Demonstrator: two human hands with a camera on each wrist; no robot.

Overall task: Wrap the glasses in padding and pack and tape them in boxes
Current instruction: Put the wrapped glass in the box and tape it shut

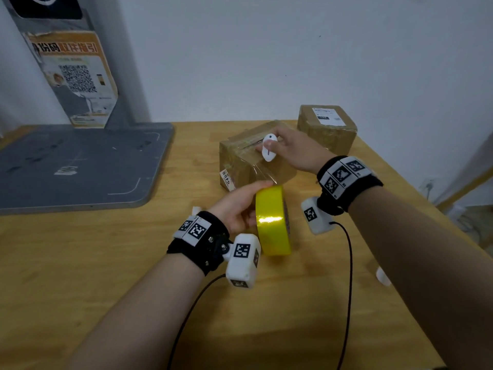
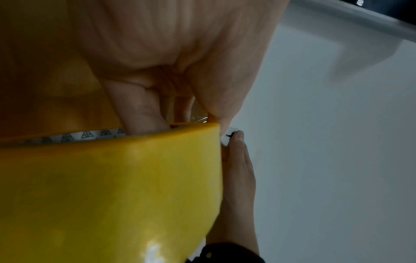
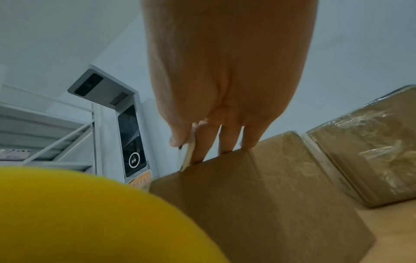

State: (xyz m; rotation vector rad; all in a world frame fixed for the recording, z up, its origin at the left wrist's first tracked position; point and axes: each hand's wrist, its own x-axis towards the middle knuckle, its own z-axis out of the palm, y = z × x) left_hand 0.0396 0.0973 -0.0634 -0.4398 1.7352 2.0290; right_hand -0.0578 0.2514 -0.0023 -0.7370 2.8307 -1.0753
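A brown cardboard box (image 1: pixel 240 158), its flaps down and glossy with clear tape, sits mid-table. My left hand (image 1: pixel 240 206) grips a yellow tape roll (image 1: pixel 272 222) just in front of it, fingers (image 2: pixel 144 113) hooked through the core. A clear strip of tape (image 1: pixel 266 173) runs from the roll onto the box. My right hand (image 1: pixel 282 148) pinches a small white oval cutter (image 1: pixel 269 147) over the box top, and its fingertips (image 3: pixel 247 142) touch the box's upper edge (image 3: pixel 247 178). No glasses or padding are in view.
A second taped box (image 1: pixel 326 126) with a shipping label stands at the back right, close to the wall. A grey platform (image 1: pixel 80 164) with an upright kiosk (image 3: pixel 130 138) fills the left of the wooden table (image 1: pixel 106 276). A small white object (image 1: pixel 382 276) lies by my right forearm.
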